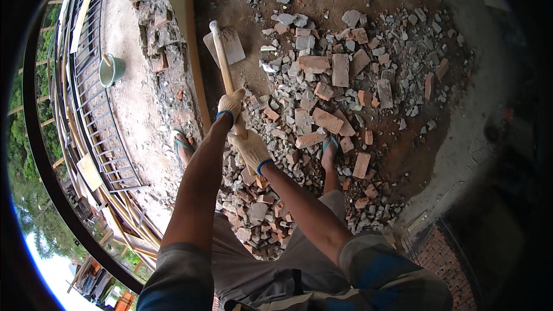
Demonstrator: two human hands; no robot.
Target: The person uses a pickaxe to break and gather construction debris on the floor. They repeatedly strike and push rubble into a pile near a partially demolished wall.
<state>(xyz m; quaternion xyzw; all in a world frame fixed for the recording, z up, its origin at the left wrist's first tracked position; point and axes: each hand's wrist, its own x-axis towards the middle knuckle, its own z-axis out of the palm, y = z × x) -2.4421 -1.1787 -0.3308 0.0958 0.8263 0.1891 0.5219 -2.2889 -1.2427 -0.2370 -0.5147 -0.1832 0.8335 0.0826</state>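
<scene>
Both my hands wear off-white knit work gloves with blue cuffs, and both grip the wooden handle of a hoe (225, 69). My left hand (230, 105) is wrapped round the shaft higher up, towards the blade. Just below it, my right hand (251, 148) is closed round the lower end of the shaft. The hoe's flat, squarish grey blade (234, 46) is at the far end, over brown ground beside the wall's edge. Right of the blade spreads a heap of broken bricks and grey mortar chunks (328, 120).
Along the left runs a broken wall (167, 46) with exposed brick. Beyond it are a green bucket (112, 71), a dark metal railing (95, 89) and bundled poles (124, 207). My sandalled feet straddle the wall's edge and the rubble. Grey floor (455, 155) lies at right.
</scene>
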